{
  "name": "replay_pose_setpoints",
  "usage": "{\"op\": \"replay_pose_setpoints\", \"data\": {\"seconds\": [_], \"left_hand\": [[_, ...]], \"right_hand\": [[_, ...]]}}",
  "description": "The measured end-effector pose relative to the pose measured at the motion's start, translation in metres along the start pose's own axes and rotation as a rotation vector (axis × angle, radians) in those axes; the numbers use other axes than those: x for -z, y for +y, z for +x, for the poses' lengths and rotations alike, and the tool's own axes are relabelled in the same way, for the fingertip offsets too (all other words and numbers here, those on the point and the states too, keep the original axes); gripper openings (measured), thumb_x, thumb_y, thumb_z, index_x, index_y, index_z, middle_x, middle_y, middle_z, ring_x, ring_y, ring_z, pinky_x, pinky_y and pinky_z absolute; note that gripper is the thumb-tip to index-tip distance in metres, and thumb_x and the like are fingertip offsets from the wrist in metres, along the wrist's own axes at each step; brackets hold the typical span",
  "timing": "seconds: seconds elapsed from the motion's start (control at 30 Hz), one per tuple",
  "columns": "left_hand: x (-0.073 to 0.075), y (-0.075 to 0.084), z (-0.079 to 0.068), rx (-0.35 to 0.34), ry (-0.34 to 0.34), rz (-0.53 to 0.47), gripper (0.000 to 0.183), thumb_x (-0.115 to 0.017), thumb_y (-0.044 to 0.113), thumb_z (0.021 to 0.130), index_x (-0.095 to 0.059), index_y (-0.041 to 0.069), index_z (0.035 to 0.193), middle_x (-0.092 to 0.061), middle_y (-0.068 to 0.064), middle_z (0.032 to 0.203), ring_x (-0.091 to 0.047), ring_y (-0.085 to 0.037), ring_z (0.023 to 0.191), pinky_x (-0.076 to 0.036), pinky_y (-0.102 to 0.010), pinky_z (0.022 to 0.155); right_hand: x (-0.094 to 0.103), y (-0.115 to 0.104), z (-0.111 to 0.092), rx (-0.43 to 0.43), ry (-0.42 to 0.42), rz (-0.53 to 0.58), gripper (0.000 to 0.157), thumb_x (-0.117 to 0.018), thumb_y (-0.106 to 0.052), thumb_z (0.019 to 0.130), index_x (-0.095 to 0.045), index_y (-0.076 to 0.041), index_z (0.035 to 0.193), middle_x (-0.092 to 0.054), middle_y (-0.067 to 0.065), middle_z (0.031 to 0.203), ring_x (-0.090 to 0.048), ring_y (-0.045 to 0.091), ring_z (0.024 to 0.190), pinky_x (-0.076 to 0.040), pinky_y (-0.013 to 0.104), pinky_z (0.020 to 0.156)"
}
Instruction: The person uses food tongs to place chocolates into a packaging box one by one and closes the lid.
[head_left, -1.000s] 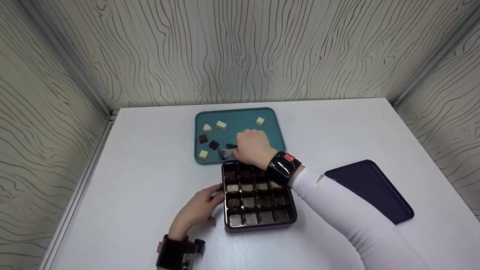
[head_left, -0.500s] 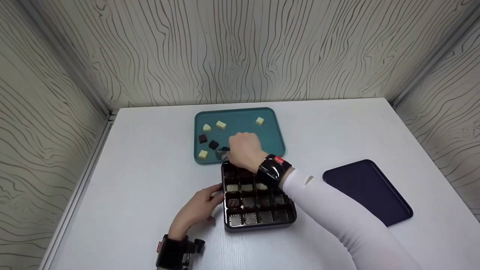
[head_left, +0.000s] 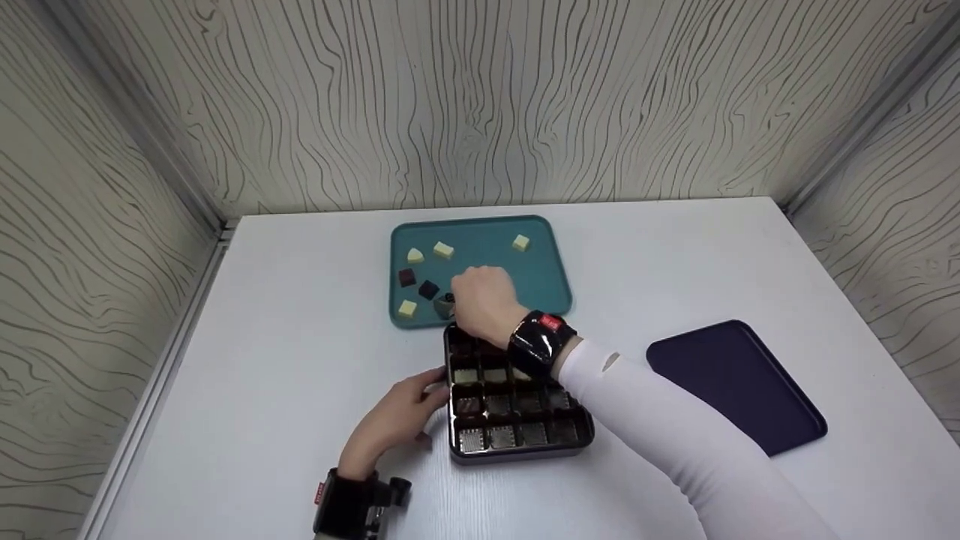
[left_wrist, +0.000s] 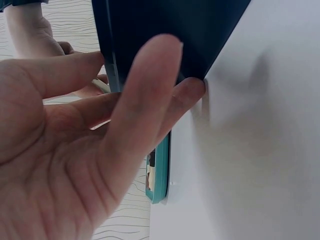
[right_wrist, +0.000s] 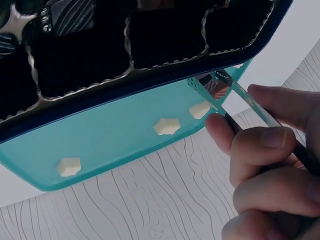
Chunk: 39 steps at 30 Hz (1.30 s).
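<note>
A dark box (head_left: 525,454) with a sectioned insert has chocolates in its compartments. My left hand (head_left: 397,416) touches its left side, fingers extended against the wall in the left wrist view. Over the box's far left corner, my right hand (head_left: 484,300) grips tongs (right_wrist: 252,102), fingers curled round their dark handles. The metal tips reach over the near edge of a teal tray (head_left: 480,240). A dark brown chocolate (right_wrist: 215,87) shows between the parted tips in the right wrist view. The right hand and wrist hide part of the box's far rows.
On the tray lie several pale chocolates (head_left: 443,250) and two dark ones, including a dark cube (head_left: 428,289) near the tongs. A dark navy lid-like tray (head_left: 739,382) lies on the white table (head_left: 285,337) at the right. A patterned wall (head_left: 480,97) stands behind.
My right hand has moved left with the tongs, from mid-tray toward the box's far left corner. The left hand and the box have stayed in place.
</note>
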<state>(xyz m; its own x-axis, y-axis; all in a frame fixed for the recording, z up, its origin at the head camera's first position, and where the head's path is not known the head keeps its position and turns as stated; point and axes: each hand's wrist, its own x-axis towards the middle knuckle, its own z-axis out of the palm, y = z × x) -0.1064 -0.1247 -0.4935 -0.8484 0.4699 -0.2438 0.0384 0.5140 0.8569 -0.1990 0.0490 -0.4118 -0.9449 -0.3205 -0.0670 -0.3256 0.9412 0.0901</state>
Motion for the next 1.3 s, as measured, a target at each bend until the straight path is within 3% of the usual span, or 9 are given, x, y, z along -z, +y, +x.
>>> {"op": "replay_pose_setpoints", "data": {"seconds": [0.1, 0.17, 0.27, 0.37, 0.73, 0.87, 1.03, 1.3], "left_hand": [[-0.001, 0.0, 0.0, 0.0, -0.003, -0.004, 0.057, -0.05, 0.029, 0.11, -0.047, -0.005, 0.154, -0.057, -0.031, 0.151, -0.067, -0.015, 0.052, -0.061, -0.043, 0.093], [-0.002, 0.0, 0.001, -0.002, -0.004, 0.002, 0.056, -0.05, 0.029, 0.11, -0.047, -0.005, 0.154, -0.058, -0.03, 0.15, -0.065, -0.013, 0.052, -0.06, -0.044, 0.096], [-0.002, 0.001, 0.001, 0.002, -0.008, 0.004, 0.057, -0.05, 0.03, 0.11, -0.047, -0.005, 0.154, -0.058, -0.03, 0.15, -0.065, -0.013, 0.053, -0.06, -0.044, 0.094], [-0.002, 0.001, 0.001, 0.005, -0.012, 0.002, 0.057, -0.051, 0.031, 0.11, -0.047, -0.004, 0.155, -0.059, -0.03, 0.149, -0.066, -0.014, 0.053, -0.061, -0.042, 0.091], [-0.001, 0.0, -0.001, 0.006, -0.011, 0.018, 0.057, -0.052, 0.031, 0.111, -0.046, -0.005, 0.155, -0.057, -0.029, 0.152, -0.064, -0.013, 0.052, -0.058, -0.047, 0.1], [-0.001, 0.0, 0.0, 0.002, -0.025, 0.005, 0.057, -0.051, 0.03, 0.111, -0.045, -0.004, 0.156, -0.056, -0.029, 0.153, -0.067, -0.016, 0.056, -0.059, -0.045, 0.096], [-0.001, 0.0, 0.0, 0.003, -0.028, 0.015, 0.056, -0.05, 0.029, 0.111, -0.044, -0.004, 0.156, -0.056, -0.029, 0.153, -0.068, -0.016, 0.059, -0.059, -0.045, 0.095], [0.0, 0.0, -0.002, 0.004, -0.009, 0.013, 0.057, -0.05, 0.031, 0.111, -0.046, -0.004, 0.155, -0.057, -0.028, 0.153, -0.071, -0.019, 0.057, -0.057, -0.051, 0.105]], "right_hand": [[-0.001, 0.004, -0.002, 0.023, 0.025, 0.042, 0.034, -0.072, -0.035, 0.099, -0.075, -0.006, 0.082, -0.073, 0.009, 0.076, -0.074, 0.027, 0.075, -0.065, 0.042, 0.067], [-0.002, 0.009, -0.004, 0.039, 0.051, 0.089, 0.038, -0.072, -0.03, 0.099, -0.064, -0.007, 0.07, -0.063, 0.006, 0.065, -0.068, 0.026, 0.067, -0.062, 0.041, 0.063], [0.0, 0.019, -0.009, 0.056, 0.084, 0.162, 0.047, -0.071, -0.025, 0.099, -0.045, -0.013, 0.063, -0.042, 0.0, 0.056, -0.054, 0.021, 0.056, -0.05, 0.036, 0.053], [0.006, 0.028, -0.017, 0.063, 0.099, 0.199, 0.053, -0.072, -0.028, 0.099, -0.037, -0.016, 0.061, -0.032, -0.004, 0.055, -0.042, 0.016, 0.053, -0.036, 0.03, 0.051], [0.038, 0.06, -0.058, 0.172, 0.15, 0.224, 0.061, -0.073, -0.035, 0.098, -0.033, -0.021, 0.055, -0.024, -0.009, 0.051, -0.03, 0.008, 0.047, -0.022, 0.022, 0.049], [0.046, 0.071, -0.081, 0.239, 0.135, 0.23, 0.06, -0.074, -0.035, 0.097, -0.032, -0.023, 0.056, -0.022, -0.011, 0.054, -0.027, 0.008, 0.05, -0.02, 0.022, 0.05], [0.044, 0.085, -0.107, 0.334, 0.117, 0.213, 0.063, -0.075, -0.034, 0.095, -0.026, -0.024, 0.058, -0.017, -0.013, 0.057, -0.023, 0.004, 0.052, -0.018, 0.02, 0.052], [0.035, 0.1, -0.128, 0.489, 0.106, 0.099, 0.056, -0.078, -0.036, 0.094, -0.038, -0.02, 0.058, -0.021, -0.014, 0.055, -0.027, 0.002, 0.047, -0.02, 0.019, 0.05]]}}
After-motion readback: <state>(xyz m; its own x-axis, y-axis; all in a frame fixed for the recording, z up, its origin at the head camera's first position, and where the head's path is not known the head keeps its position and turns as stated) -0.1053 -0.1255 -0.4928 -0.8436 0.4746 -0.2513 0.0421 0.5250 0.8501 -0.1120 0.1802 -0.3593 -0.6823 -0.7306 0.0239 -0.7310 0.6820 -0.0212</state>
